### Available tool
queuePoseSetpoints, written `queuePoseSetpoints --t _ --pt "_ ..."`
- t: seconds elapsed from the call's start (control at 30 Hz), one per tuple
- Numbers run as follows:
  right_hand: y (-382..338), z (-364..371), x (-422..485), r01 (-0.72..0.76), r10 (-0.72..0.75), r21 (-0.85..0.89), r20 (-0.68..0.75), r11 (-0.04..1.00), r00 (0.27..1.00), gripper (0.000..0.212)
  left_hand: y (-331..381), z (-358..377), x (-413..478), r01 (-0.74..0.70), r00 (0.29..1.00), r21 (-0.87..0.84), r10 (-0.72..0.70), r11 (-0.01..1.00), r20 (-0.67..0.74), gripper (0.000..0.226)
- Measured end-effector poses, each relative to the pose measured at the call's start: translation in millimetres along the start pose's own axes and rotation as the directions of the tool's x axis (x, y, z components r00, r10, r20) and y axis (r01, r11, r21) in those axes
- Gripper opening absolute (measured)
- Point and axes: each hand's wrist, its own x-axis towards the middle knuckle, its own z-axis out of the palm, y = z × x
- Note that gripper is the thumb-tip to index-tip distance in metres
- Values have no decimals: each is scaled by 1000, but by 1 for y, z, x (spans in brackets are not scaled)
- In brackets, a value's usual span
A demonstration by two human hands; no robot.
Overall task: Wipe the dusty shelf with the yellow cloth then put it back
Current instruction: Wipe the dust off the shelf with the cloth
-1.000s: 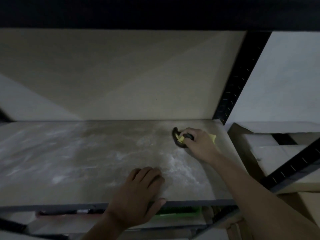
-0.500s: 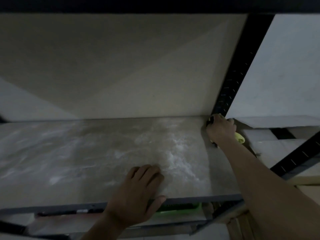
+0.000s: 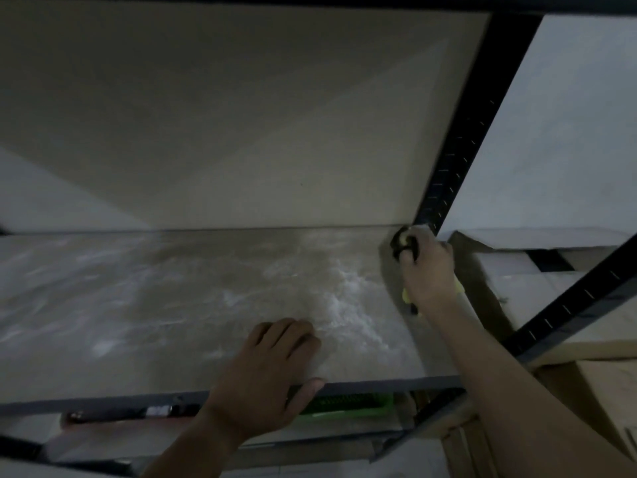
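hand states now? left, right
Left hand: open, flat on the shelf near its front edge, holding nothing.
Right hand: closed on the yellow cloth at the back right corner.

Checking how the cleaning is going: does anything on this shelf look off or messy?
Yes. White dust smears the shelf, thickest in a swirl near the middle. A cleaner strip runs along the right edge, where the right hand presses the yellow cloth into the back corner. The left hand rests on the front edge.
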Motion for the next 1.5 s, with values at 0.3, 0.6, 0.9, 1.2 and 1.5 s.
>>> queuePoseSetpoints --t 0.3,0.6,0.9,1.2,1.5 --pt "16 13 31 -153 219 -346 160 926 963 42 -2 1 1 -11 1000 13 11 1000 6 47" --pt "-6 -46 -88 41 37 -246 304 968 952 18 -2 2 0 -31 999 32 31 999 -15 48" --pt "13 -36 -13 -220 276 -282 178 934 944 46 -2 2 0 -17 1000 14 17 1000 -4 49" --pt "3 -44 -97 69 42 -404 259 912 965 39 -2 2 0 -6 1000 24 5 1000 22 50" --pt "1 -83 -84 -109 114 -31 295 994 949 50 2 -10 1 24 998 -69 -20 997 61 51"
